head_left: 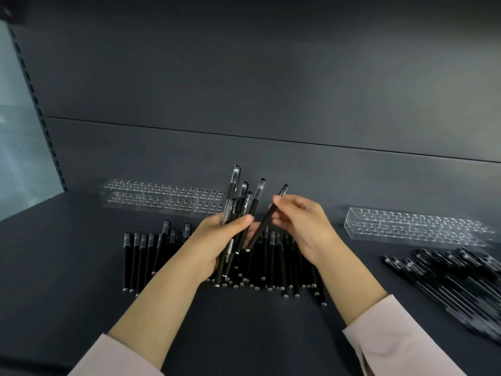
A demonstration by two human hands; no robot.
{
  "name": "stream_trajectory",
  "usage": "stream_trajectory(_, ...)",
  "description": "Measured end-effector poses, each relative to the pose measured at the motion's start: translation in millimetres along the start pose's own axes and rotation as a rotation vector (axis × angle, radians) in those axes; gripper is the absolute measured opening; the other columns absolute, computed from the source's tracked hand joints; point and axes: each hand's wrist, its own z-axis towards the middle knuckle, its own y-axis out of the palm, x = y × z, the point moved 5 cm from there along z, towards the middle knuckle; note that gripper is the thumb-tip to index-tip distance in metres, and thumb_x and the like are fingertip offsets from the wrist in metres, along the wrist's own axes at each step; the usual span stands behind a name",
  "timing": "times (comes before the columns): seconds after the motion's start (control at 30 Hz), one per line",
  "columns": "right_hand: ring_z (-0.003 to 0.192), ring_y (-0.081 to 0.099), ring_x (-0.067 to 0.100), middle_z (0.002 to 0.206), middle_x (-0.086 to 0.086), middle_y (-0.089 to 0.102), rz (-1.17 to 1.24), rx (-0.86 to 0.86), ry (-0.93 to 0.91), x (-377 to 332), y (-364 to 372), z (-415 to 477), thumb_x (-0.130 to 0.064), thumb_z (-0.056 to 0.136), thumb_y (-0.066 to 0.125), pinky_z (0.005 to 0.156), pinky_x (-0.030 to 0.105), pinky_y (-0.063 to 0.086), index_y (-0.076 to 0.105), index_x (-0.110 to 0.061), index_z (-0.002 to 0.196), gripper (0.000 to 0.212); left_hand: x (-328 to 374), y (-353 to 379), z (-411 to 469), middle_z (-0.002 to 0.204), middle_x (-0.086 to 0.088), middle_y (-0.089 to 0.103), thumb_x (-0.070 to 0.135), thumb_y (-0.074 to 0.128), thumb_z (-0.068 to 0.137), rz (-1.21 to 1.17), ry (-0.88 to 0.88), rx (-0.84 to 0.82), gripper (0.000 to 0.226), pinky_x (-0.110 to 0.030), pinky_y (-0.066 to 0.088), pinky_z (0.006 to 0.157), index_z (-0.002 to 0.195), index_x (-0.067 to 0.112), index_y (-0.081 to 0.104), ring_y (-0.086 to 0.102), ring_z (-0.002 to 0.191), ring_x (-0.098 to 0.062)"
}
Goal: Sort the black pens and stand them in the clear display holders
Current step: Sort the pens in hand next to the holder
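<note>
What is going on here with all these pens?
A person is sorting black pens on a dark shelf. The left hand grips a bundle of pens upright, and the right hand pinches a single pen beside it. A row of pens lies under the hands, and a second pile lies to the right. The clear holder at the back left and the clear holder on the right hold no pens yet.

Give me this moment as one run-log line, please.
left hand: holds pen bundle | right hand: pinches single pen | holders: no pens standing | loose pens: on shelf
</note>
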Motion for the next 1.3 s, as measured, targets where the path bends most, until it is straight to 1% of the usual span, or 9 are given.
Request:
stream_trajectory(0.13,0.062,0.059,0.011,0.08,0.006,0.064,-0.245,0.134,-0.093,-13,-32,8,-0.016,0.091,0.065,0.069,0.023,0.054,0.056,-0.015,0.117,0.027,2,0,-2,0.1,0.009,0.076,0.029,0.058,0.097,0.01,0.002,-0.024,0.02,-0.028,0.057,0.078,0.111,0.017,0.065,0.069,0.095,-0.007)
stream_trajectory(0.23,0.063,0.061,0.011,0.078,0.004,0.063,-0.505,0.091,-0.055,-8,-41,9,-0.016,0.089,0.067,0.068,0.024,0.056,0.055,-0.011,0.127,0.039,3,-2,-1,0.102,0.012,0.075,0.033,0.057,0.097,0.034,0.0,-0.028,0.022,-0.037,0.053,0.089,0.112,0.02,0.065,0.062,0.105,-0.011)
stream_trajectory(0.3,0.062,0.063,0.013,0.074,0.004,0.063,-0.595,0.043,-0.021,3,-39,10,-0.016,0.087,0.069,0.073,0.03,0.059,0.055,-0.012,0.128,0.043,2,-1,-1,0.102,0.011,0.075,0.033,0.057,0.097,0.022,-0.009,-0.033,0.022,-0.034,0.053,0.084,0.112,0.02,0.065,0.062,0.105,-0.011)
stream_trajectory(0.4,0.063,0.065,0.014,0.069,0.004,0.066,-0.731,0.016,-0.046,11,-33,11,-0.018,0.086,0.07,0.079,0.036,0.058,0.056,-0.019,0.125,0.041,1,1,-1,0.102,0.009,0.076,0.031,0.057,0.097,0.001,-0.016,-0.036,0.021,-0.027,0.053,0.072,0.112,0.02,0.066,0.065,0.099,-0.008)
stream_trajectory(0.53,0.053,0.062,0.007,0.068,0.002,0.067,-0.789,0.017,-0.062,14,-31,9,-0.017,0.086,0.07,0.066,0.022,0.053,0.059,-0.02,0.117,0.034,-2,-1,2,0.098,0.007,0.077,0.03,0.06,0.095,-0.027,-0.006,-0.008,0.02,-0.032,0.055,0.085,0.109,0.019,0.07,0.069,0.085,-0.005)
stream_trajectory(0.7,0.046,0.06,0.008,0.068,0.001,0.063,-0.907,0.03,-0.059,20,-29,10,-0.01,0.085,0.069,0.057,0.021,0.051,0.059,-0.014,0.098,0.017,-5,-2,5,0.084,0.003,0.074,0.03,0.062,0.094,-0.037,0.012,-0.014,0.022,-0.035,0.052,0.086,0.108,0.016,0.072,0.068,0.079,-0.008)
stream_trajectory(0.93,0.059,0.069,0.015,0.077,0.006,0.071,-1.057,0.003,-0.035,20,-26,9,-0.007,0.085,0.065,0.062,0.022,0.056,0.068,-0.012,0.086,0.005,-6,-2,3,0.077,0.004,0.073,0.032,0.064,0.093,-0.008,0.001,0.002,0.02,-0.025,0.052,0.073,0.103,0.018,0.074,0.068,0.073,-0.006)
stream_trajectory(1.2,0.066,0.062,0.011,0.082,-0.001,0.062,-0.991,-0.036,-0.085,12,-24,4,-0.013,0.086,0.067,0.061,0.011,0.045,0.066,-0.011,0.1,0.014,-2,1,-2,0.082,0.001,0.077,0.024,0.065,0.092,0.001,0.007,-0.015,0.019,-0.016,0.054,0.056,0.105,0.011,0.071,0.072,0.072,-0.005)
stream_trajectory(1.3,0.076,0.062,0.01,0.087,0.0,0.069,-0.634,-0.035,-0.094,6,-14,1,-0.032,0.091,0.064,0.068,0.016,0.049,0.07,-0.012,0.1,0.022,0,3,-2,0.083,0.001,0.077,0.026,0.067,0.091,0.032,0.023,-0.034,0.021,-0.018,0.054,0.06,0.106,0.011,0.071,0.073,0.074,-0.006)
